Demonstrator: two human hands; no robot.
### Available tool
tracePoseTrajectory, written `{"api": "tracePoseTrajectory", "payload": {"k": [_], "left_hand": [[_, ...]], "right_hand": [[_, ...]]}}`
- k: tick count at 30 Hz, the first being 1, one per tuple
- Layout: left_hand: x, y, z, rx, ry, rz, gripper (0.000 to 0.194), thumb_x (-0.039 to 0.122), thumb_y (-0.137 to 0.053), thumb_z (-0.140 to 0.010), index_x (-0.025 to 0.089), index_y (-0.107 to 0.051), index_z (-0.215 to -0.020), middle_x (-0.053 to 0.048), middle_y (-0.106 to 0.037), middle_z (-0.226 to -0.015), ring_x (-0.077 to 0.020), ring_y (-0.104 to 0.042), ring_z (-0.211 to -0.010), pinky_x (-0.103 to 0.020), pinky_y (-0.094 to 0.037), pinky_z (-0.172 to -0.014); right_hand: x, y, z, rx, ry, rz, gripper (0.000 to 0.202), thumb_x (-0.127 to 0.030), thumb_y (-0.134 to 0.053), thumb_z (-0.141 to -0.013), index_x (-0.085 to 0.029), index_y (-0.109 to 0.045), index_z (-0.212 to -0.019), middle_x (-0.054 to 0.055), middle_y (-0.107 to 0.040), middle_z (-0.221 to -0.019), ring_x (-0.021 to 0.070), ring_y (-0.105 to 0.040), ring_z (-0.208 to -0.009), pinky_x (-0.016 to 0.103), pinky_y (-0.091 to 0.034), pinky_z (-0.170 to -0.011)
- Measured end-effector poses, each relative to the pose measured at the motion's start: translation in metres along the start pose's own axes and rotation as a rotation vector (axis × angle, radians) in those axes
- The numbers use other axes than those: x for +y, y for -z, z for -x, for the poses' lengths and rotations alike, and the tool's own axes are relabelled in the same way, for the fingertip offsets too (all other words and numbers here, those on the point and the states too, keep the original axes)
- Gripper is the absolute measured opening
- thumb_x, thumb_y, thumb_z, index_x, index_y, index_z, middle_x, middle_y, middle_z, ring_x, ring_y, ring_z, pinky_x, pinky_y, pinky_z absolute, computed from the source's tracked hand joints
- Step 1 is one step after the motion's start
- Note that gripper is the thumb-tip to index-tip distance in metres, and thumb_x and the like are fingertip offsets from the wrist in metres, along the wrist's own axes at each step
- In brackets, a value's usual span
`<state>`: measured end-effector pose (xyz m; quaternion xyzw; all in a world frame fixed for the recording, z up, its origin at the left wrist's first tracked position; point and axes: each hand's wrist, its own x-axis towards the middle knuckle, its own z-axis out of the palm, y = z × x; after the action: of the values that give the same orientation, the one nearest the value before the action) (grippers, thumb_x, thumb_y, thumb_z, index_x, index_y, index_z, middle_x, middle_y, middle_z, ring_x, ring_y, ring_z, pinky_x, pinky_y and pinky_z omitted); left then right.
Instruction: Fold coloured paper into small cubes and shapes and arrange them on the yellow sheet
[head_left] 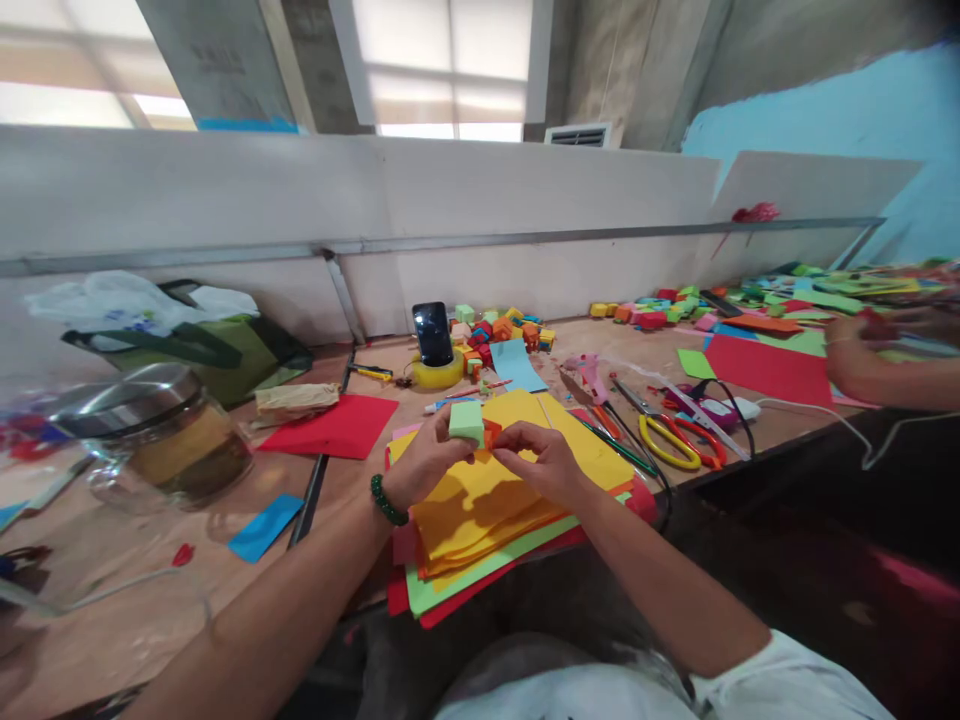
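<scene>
My left hand (429, 460), with a dark green beaded bracelet at the wrist, holds a pale green cube (466, 422) between its fingers. Against the cube's right side is a small orange piece (491, 433). My right hand (541, 460) pinches at this orange piece, thumb and forefinger together; the fingertips partly hide it. Both hands are above a stack of yellow sheets (480, 510), which lies on green and red sheets.
Small coloured cubes (480, 340) and a phone (433, 334) on a tape roll (438, 371) stand behind. Scissors (667, 440) lie right, a glass jar (180, 440) stands left. Another person's hand (851, 345) is at far right.
</scene>
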<state>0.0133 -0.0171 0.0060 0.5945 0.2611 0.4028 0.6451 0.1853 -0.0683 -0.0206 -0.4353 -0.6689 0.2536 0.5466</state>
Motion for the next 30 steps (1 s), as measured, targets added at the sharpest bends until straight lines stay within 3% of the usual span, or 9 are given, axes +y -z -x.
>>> {"api": "tracePoseTrajectory", "payload": {"k": [3, 7, 12, 20, 30], "left_hand": [[-0.001, -0.004, 0.0, 0.004, 0.058, 0.123, 0.038, 0.016, -0.077, -0.051, 0.018, -0.06, -0.085, 0.003, -0.059, -0.072, -0.0091, -0.05, -0.063, -0.02, -0.04, -0.055], [-0.009, -0.008, 0.0, 0.012, 0.091, 0.217, 0.041, 0.028, -0.083, -0.054, 0.017, -0.064, -0.088, 0.001, -0.061, -0.077, -0.0093, -0.051, -0.065, -0.021, -0.039, -0.057], [-0.018, -0.013, 0.0, -0.028, 0.055, 0.15, 0.037, 0.028, -0.084, -0.053, 0.014, -0.066, -0.082, -0.001, -0.063, -0.077, -0.0137, -0.054, -0.074, -0.025, -0.041, -0.07], [-0.006, -0.012, -0.002, 0.144, 0.03, 0.028, 0.032, 0.02, -0.077, -0.049, 0.016, -0.062, -0.078, 0.002, -0.062, -0.071, -0.0117, -0.052, -0.065, -0.023, -0.038, -0.06], [-0.005, -0.002, -0.004, 0.134, -0.008, -0.089, 0.044, 0.025, -0.083, -0.049, 0.016, -0.06, -0.085, 0.002, -0.061, -0.073, -0.011, -0.052, -0.064, -0.023, -0.041, -0.059]], "right_hand": [[0.001, -0.002, 0.0, -0.016, 0.013, -0.01, 0.014, -0.03, -0.061, -0.077, -0.017, -0.063, -0.075, 0.001, -0.065, -0.068, 0.0109, -0.057, -0.06, 0.022, -0.046, -0.058], [0.001, -0.003, 0.001, -0.04, 0.038, -0.035, 0.014, -0.03, -0.06, -0.079, -0.017, -0.062, -0.076, 0.001, -0.064, -0.068, 0.0106, -0.056, -0.061, 0.022, -0.046, -0.059], [-0.001, -0.003, 0.0, -0.053, 0.08, -0.003, 0.016, -0.03, -0.058, -0.08, -0.017, -0.06, -0.071, -0.001, -0.061, -0.063, 0.0089, -0.051, -0.057, 0.021, -0.043, -0.056], [0.003, -0.004, 0.001, -0.07, 0.043, 0.027, 0.013, -0.027, -0.057, -0.079, -0.016, -0.062, -0.073, 0.001, -0.063, -0.067, 0.01, -0.054, -0.06, 0.022, -0.044, -0.059], [0.01, -0.001, 0.002, 0.082, 0.095, 0.047, 0.008, -0.026, -0.061, -0.078, -0.018, -0.062, -0.081, 0.002, -0.066, -0.075, 0.0118, -0.058, -0.065, 0.025, -0.048, -0.062]]}}
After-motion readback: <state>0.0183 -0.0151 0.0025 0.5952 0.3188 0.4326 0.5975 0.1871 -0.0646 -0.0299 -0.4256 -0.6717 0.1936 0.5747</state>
